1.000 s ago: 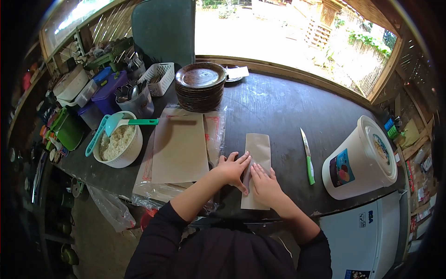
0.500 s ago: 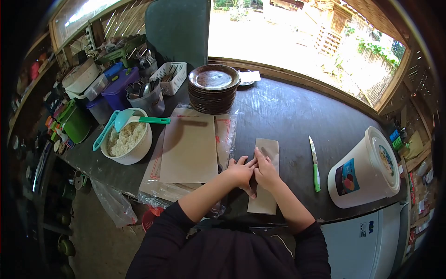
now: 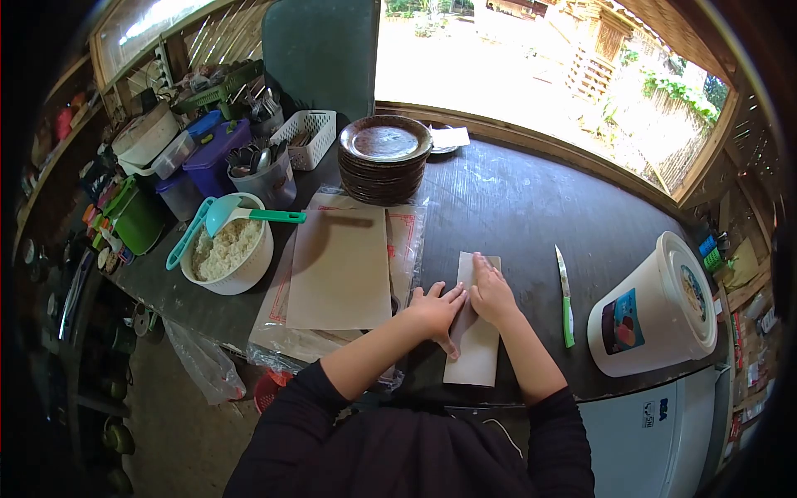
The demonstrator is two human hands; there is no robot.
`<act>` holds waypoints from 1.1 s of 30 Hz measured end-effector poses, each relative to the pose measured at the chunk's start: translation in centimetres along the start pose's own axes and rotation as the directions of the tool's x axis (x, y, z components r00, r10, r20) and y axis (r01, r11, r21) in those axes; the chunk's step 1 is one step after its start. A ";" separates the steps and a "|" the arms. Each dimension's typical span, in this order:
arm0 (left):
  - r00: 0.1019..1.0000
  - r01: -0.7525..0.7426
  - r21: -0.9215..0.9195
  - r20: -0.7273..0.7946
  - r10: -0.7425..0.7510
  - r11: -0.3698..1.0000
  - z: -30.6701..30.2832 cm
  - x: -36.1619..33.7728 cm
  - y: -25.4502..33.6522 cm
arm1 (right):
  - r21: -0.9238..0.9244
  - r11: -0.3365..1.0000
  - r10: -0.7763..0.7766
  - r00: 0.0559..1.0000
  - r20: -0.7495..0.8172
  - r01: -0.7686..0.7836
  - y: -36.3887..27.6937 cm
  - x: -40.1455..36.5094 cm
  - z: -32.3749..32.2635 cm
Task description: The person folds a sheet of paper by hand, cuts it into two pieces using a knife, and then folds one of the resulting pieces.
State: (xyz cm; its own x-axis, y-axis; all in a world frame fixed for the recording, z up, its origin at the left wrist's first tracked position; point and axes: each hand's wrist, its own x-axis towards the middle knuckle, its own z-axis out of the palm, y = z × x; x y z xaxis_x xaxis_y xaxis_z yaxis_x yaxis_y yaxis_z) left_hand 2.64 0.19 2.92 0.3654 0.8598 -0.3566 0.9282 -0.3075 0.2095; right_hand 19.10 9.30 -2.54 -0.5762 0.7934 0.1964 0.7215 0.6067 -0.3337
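A folded strip of brown wrapping paper (image 3: 473,361) lies lengthwise on the dark table in front of me. My left hand (image 3: 435,314) presses on its left edge with the fingers spread. On the upper right part of the strip, my right hand (image 3: 493,295) lies flat with its fingers stretched forward. Neither hand grips anything. To the left, a stack of flat brown paper sheets (image 3: 340,274) rests on clear plastic packaging (image 3: 405,236). A knife (image 3: 566,303) with a green and white handle is right of the strip.
Left stands a white tub of rice (image 3: 228,257) with a turquoise spoon (image 3: 220,214) across it. Brown plates (image 3: 383,162) are stacked at the back. A lidded white bucket (image 3: 652,307) stands at the right, and a white cutlery basket (image 3: 314,149) behind the rice.
My right hand has slid outward to the right and flattened, parting from my left hand. The left hand stays nearly in place on the folded paper.
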 end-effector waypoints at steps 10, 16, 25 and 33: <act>0.998 0.018 0.199 0.061 -0.031 0.980 -2.4 0.2 1.5 | -0.176 0.961 0.228 0.970 0.080 -0.212 -0.9 0.6 -0.5; 0.990 0.139 -0.131 0.003 -0.140 0.982 -5.8 4.4 1.1 | -0.246 0.931 0.313 0.937 0.154 -0.271 -1.9 0.5 -1.8; 0.534 -0.547 -0.571 -0.801 -0.270 0.612 0.5 13.1 1.1 | -0.472 0.869 0.333 0.884 0.329 -0.152 -1.7 0.5 -2.1; 0.607 -0.587 -0.699 -0.714 -0.349 0.409 2.6 14.5 -0.1 | -0.358 0.903 0.307 0.940 0.149 -0.238 -1.0 0.2 -0.7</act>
State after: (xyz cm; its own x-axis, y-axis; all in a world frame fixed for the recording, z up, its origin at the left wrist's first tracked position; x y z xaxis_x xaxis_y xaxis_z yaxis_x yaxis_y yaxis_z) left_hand 8.01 11.60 -4.62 -0.1519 0.9204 0.3602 0.1160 -0.3453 0.9313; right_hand 18.50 8.91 -1.55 -0.3779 0.9242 -0.0555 0.9258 0.3775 -0.0182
